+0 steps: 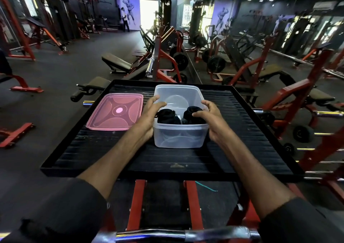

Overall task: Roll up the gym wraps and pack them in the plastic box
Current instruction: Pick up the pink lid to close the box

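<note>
Fig. 1. No text that I can read. The plastic box [180, 136] shows no legible label. The pink lid [115, 112] to its left bears moulded shapes only (no lettering). The wall posters [130, 11] far behind it show figures, any writing blurred.

floor [55, 71]: covered in dark rubber | benches [116, 62]: framed in red steel | mirror [264, 30]: mounted beyond the benches | doorway [149, 13]: brightly lit

A commercial gym.
Red-framed benches [115, 64], weight plates [180, 61], a barbell [149, 66], and seemingly a mirrored wall [251, 28] at right.
</note>
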{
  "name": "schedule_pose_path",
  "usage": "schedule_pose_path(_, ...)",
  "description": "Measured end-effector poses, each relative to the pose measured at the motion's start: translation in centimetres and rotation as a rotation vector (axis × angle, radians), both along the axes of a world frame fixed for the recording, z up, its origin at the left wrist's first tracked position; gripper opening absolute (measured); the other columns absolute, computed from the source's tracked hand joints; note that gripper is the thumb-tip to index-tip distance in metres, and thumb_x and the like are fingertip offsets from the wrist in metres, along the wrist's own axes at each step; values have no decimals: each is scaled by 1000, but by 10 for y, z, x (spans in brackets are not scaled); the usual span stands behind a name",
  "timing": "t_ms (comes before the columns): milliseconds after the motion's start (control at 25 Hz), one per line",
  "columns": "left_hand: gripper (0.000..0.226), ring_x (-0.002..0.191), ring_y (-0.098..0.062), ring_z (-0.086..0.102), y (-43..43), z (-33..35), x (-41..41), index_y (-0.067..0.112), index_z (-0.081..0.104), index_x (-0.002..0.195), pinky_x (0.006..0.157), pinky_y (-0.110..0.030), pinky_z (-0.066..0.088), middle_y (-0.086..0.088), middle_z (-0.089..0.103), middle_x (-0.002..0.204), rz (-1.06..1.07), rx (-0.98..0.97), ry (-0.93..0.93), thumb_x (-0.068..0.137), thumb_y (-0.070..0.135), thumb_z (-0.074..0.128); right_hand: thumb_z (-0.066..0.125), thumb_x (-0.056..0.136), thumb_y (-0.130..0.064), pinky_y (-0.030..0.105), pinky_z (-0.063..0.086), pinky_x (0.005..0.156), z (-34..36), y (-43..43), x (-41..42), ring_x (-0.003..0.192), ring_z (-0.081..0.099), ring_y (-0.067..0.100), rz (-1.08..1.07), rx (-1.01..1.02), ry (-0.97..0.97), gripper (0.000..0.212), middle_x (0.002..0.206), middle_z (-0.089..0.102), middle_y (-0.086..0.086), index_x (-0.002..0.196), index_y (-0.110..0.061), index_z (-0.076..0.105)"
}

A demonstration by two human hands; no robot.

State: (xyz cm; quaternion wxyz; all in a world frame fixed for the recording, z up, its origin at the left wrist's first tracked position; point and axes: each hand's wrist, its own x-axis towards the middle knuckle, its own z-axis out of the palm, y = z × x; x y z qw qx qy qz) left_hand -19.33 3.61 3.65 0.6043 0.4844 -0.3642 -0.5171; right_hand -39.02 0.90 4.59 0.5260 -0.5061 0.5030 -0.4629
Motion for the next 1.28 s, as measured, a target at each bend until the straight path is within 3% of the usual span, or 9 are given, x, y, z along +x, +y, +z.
schedule_pose_path(80, 52, 97, -21, 68, -2, 5, 10, 12, 59, 131, 73, -31, 57, -11, 70, 119, 15, -10, -45, 86, 37, 67, 74, 80, -27, 38, 45, 103, 8, -7, -2, 125, 49, 22, -14, -80, 410, 67, 129, 51, 0, 141, -24, 47)
schedule_pose_path(160, 45, 108, -16, 60, 1, 12, 25, 21, 63, 121, 88, -36, 48, 3, 68, 118, 38, -16, -123, 85, 47, 66, 70, 81, -33, 52, 25, 108, 27, -6, 8, 138, 31, 32, -68, -204, 869, 61, 144, 42, 4, 139, -30, 50)
schedule_pose_path(280, 18, 120, -11, 51, 15, 4, 54, 33, 60, 108, 99, -38, 40, 9, 58, 128, 116, -39, -172, 93, 44, 61, 63, 85, -30, 52, 24, 104, 44, 9, 57, 137, 33, 31, 10, -514, 985, 51, 144, 45, 4, 135, -29, 54)
schedule_pose_path(400, 9, 100, -11, 59, 35, -10, 102, 23, 62, 107, 78, -23, 46, 1, 63, 112, 378, -115, -193, 99, 23, 57, 60, 86, -35, 52, 25, 101, 31, 17, 130, 128, 43, 28, 285, -761, 1130, 38, 130, 54, 3, 123, -28, 64)
schedule_pose_path(520, 22, 83, -9, 58, 57, -17, 147, 11, 62, 119, 66, -15, 47, 0, 62, 100, 537, -111, -221, 100, 7, 52, 59, 88, -36, 59, 22, 109, 22, 16, 191, 130, 47, 29, 512, -799, 1436, 37, 132, 59, 5, 123, -25, 65)
schedule_pose_path(680, 29, 96, -7, 56, 88, -29, 189, 13, 59, 130, 84, -24, 49, 4, 59, 108, 630, -34, -201, 102, 11, 50, 61, 91, -30, 63, 9, 117, 5, 12, 235, 131, 51, 33, 776, -784, 1728, 38, 132, 60, 13, 126, -16, 63)
schedule_pose_path(920, 35, 109, -7, 55, 95, -25, 199, 12, 55, 136, 100, -34, 45, 9, 59, 120, 636, -108, -183, 102, 8, 50, 63, 85, -23, 45, 35, 106, -13, -8, 241, 114, 62, 33, 810, -800, 1480, 21, 118, 67, 9, 106, -23, 69)
schedule_pose_path(1040, 44, 131, -15, 50, 87, -17, 219, 16, 51, 141, 115, -40, 37, 1, 51, 144, 746, -152, -169, 99, 6, 53, 69, 73, -21, 40, 55, 85, 28, -24, 232, 93, 68, 24, 842, -788, 1154, 13, 94, 73, 2, 84, -27, 72)
schedule_pose_path(1280, 79, 140, -14, 37, 67, 30, 220, 25, 35, 149, 112, -34, 32, 4, 37, 149, 342, -109, -325, 82, 31, 76, 59, 91, 6, 12, 44, 56, 146, -22, 171, 61, 59, 2, 771, -555, 206, 15, 76, 66, 6, 102, 13, 64)
